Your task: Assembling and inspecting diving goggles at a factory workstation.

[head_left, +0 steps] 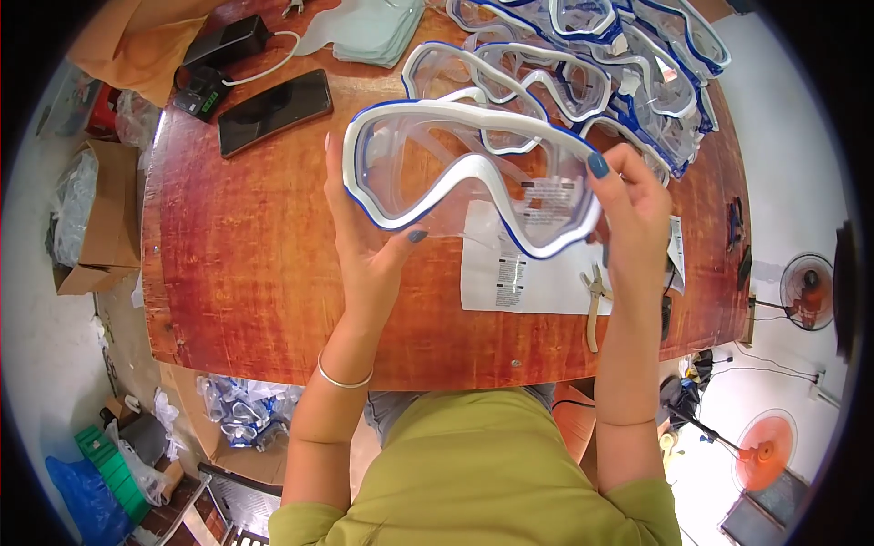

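Holding a diving mask (469, 173) up above the tabletop (264, 246), both hands are clamped on its white-and-blue frame: the left hand (369, 241) grips the left end from below, thumb pressed on the lower rim, and the right hand (637, 205) pinches the right end between thumb and fingers. The clear lens faces the camera, with a small sticker on its right pane. Behind it, at the far edge, a heap of similar masks (601, 64) lies stacked, which suggests a good many have been handled, while the one in hand looks mid-inspection. A carton of bagged masks (241, 414) on the floor at the left may be stock yet to go through; I cannot tell. A printed sheet (528, 273) and pliers (594, 305) lie under the mask, and a dark phone (273, 109) rests further left.
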